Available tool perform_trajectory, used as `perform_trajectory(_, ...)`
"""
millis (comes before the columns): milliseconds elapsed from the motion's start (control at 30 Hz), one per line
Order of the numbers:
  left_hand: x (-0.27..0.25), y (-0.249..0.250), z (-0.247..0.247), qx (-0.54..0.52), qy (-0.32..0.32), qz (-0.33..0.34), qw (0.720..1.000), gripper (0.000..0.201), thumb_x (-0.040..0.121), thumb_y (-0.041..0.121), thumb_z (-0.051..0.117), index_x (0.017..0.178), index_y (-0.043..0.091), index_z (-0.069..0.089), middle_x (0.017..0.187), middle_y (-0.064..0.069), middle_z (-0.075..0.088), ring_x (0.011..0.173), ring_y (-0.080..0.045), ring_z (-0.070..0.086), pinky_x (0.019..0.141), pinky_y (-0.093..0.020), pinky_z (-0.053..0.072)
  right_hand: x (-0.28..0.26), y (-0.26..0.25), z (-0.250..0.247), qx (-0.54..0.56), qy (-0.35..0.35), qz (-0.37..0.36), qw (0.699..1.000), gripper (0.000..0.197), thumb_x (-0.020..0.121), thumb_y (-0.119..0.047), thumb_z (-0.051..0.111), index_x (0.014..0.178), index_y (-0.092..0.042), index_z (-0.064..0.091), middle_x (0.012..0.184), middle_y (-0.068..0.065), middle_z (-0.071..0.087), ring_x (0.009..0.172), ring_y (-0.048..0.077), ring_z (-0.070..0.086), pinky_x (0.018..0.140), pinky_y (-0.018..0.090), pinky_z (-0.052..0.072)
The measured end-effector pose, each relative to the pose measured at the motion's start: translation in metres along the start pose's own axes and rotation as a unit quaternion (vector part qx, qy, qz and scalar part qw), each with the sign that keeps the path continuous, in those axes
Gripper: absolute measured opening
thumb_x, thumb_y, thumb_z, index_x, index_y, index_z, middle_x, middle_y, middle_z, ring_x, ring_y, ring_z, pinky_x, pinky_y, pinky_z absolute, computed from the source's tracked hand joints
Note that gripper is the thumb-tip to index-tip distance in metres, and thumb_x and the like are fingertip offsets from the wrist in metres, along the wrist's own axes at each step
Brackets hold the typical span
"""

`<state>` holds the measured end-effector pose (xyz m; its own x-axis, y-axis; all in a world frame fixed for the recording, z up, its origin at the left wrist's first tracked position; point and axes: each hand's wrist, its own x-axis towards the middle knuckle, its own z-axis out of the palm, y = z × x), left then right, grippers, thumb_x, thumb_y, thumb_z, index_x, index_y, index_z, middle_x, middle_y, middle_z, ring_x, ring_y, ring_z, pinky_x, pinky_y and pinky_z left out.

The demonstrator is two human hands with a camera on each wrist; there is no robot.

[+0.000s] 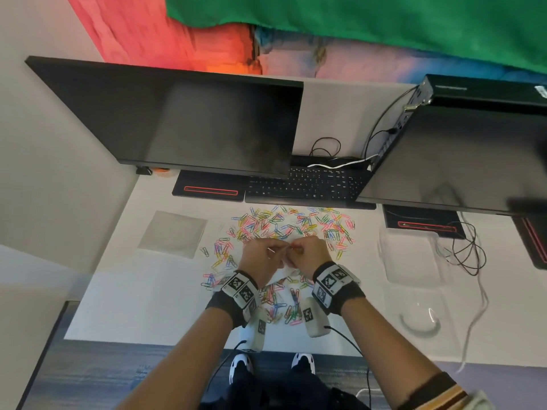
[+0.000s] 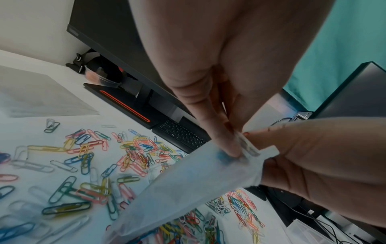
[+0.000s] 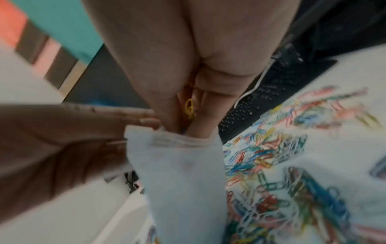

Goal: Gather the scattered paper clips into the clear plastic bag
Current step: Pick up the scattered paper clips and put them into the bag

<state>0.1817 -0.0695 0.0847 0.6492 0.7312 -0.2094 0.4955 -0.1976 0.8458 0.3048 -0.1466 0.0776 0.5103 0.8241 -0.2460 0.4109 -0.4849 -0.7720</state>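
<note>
Coloured paper clips (image 1: 281,226) lie scattered over the white desk (image 1: 142,291), around and under both hands. My left hand (image 1: 276,253) pinches the top rim of the clear plastic bag (image 2: 188,189), which hangs down between the hands. In the left wrist view my left hand (image 2: 234,148) grips that rim beside the other hand's thumb. My right hand (image 3: 185,122) holds a yellow paper clip (image 3: 189,108) between curled fingers, with the fingertips at the mouth of the bag (image 3: 181,173). What the bag holds is blurred. More paper clips (image 3: 271,156) lie below.
A flat stack of clear bags (image 1: 173,233) lies on the desk to the left. A keyboard (image 1: 307,184) and two dark monitors (image 1: 192,122) stand behind the clips. Clear plastic containers (image 1: 411,255) and loose cables (image 1: 467,250) sit at the right. The desk's front edge runs under my wrists.
</note>
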Motion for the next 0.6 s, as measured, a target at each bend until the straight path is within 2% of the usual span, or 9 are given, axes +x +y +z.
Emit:
perform_trajectory(167, -0.001, -0.004, -0.006, -0.012, 0.005, 0.014, 1.000, 0.020, 0.089, 0.004, 0.064, 0.096, 0.016, 0.077, 0.075, -0.003, 0.074, 0.066, -0.022, 0.072, 0.072, -0.035, 0.062, 0.000, 0.000, 0.004, -0.075, 0.000, -0.059, 0.995, 0.018, 0.084, -0.003, 0.061, 0.087, -0.009, 0.077, 0.060, -0.005, 0.056, 0.050, -0.004, 0.044, 0.049, 0.003, 0.034)
perform_trajectory(233, -0.002, -0.008, -0.007, -0.021, 0.016, 0.011, 1.000, 0.020, 0.090, 0.005, 0.064, 0.096, 0.018, 0.078, 0.075, -0.001, 0.074, 0.063, -0.018, 0.072, 0.069, -0.032, 0.062, -0.001, -0.002, 0.006, -0.091, -0.004, -0.067, 0.994, 0.018, 0.084, -0.005, 0.062, 0.091, -0.012, 0.077, 0.058, -0.004, 0.057, 0.049, 0.000, 0.046, 0.051, 0.004, 0.034)
perform_trajectory(267, -0.001, -0.010, -0.006, -0.027, 0.020, 0.011, 0.999, 0.020, 0.090, 0.005, 0.064, 0.096, 0.018, 0.078, 0.076, 0.000, 0.075, 0.062, -0.016, 0.072, 0.068, -0.030, 0.062, -0.002, -0.002, 0.006, -0.100, -0.012, -0.070, 0.992, 0.017, 0.084, -0.006, 0.062, 0.088, -0.012, 0.077, 0.059, -0.001, 0.060, 0.050, 0.006, 0.050, 0.058, 0.007, 0.040)
perform_trajectory(300, -0.001, -0.011, -0.005, -0.030, 0.021, 0.011, 0.999, 0.020, 0.090, 0.006, 0.064, 0.096, 0.018, 0.078, 0.076, 0.000, 0.075, 0.062, -0.015, 0.072, 0.067, -0.029, 0.062, -0.002, -0.001, 0.006, -0.107, -0.020, -0.077, 0.991, 0.018, 0.084, -0.005, 0.060, 0.085, -0.011, 0.077, 0.062, 0.005, 0.063, 0.054, 0.014, 0.053, 0.067, 0.019, 0.047)
perform_trajectory(333, -0.001, -0.013, -0.004, -0.031, 0.022, 0.009, 0.999, 0.019, 0.090, 0.006, 0.064, 0.097, 0.018, 0.078, 0.077, 0.000, 0.075, 0.062, -0.015, 0.072, 0.067, -0.029, 0.062, -0.003, -0.001, 0.004, -0.113, -0.030, -0.083, 0.990, 0.020, 0.085, -0.003, 0.057, 0.083, -0.008, 0.076, 0.066, 0.009, 0.067, 0.059, 0.019, 0.055, 0.079, 0.028, 0.048)
perform_trajectory(367, -0.001, -0.013, -0.003, -0.032, 0.023, 0.005, 0.999, 0.019, 0.090, 0.006, 0.065, 0.097, 0.018, 0.078, 0.077, 0.000, 0.075, 0.062, -0.014, 0.072, 0.067, -0.029, 0.062, -0.004, -0.002, 0.001, -0.114, -0.047, -0.085, 0.989, 0.022, 0.086, -0.002, 0.055, 0.086, -0.007, 0.076, 0.073, 0.010, 0.070, 0.063, 0.020, 0.055, 0.087, 0.029, 0.046)
perform_trajectory(433, 0.000, -0.015, -0.003, -0.041, 0.025, -0.004, 0.999, 0.017, 0.090, 0.008, 0.065, 0.098, 0.018, 0.077, 0.078, 0.000, 0.075, 0.062, -0.013, 0.073, 0.067, -0.028, 0.062, -0.005, -0.004, -0.007, -0.100, -0.085, -0.077, 0.988, 0.022, 0.090, -0.007, 0.057, 0.099, -0.010, 0.077, 0.089, 0.005, 0.073, 0.070, 0.010, 0.057, 0.082, 0.011, 0.042)
perform_trajectory(500, 0.000, -0.016, -0.004, -0.044, 0.026, -0.011, 0.999, 0.016, 0.091, 0.010, 0.066, 0.099, 0.017, 0.077, 0.079, -0.001, 0.076, 0.061, -0.010, 0.072, 0.066, -0.026, 0.061, -0.005, -0.003, -0.015, -0.014, -0.113, -0.033, 0.993, 0.018, 0.090, -0.013, 0.064, 0.105, -0.015, 0.075, 0.096, 0.000, 0.074, 0.076, 0.007, 0.066, 0.072, 0.006, 0.047)
perform_trajectory(600, 0.002, -0.017, -0.008, -0.054, 0.032, -0.012, 0.998, 0.016, 0.091, 0.009, 0.065, 0.099, 0.015, 0.077, 0.075, 0.000, 0.075, 0.060, -0.012, 0.071, 0.067, -0.026, 0.061, -0.009, 0.004, -0.032, 0.219, -0.092, 0.057, 0.970, 0.020, 0.090, -0.009, 0.063, 0.108, -0.009, 0.071, 0.096, 0.009, 0.075, 0.085, 0.024, 0.073, 0.071, 0.027, 0.060)
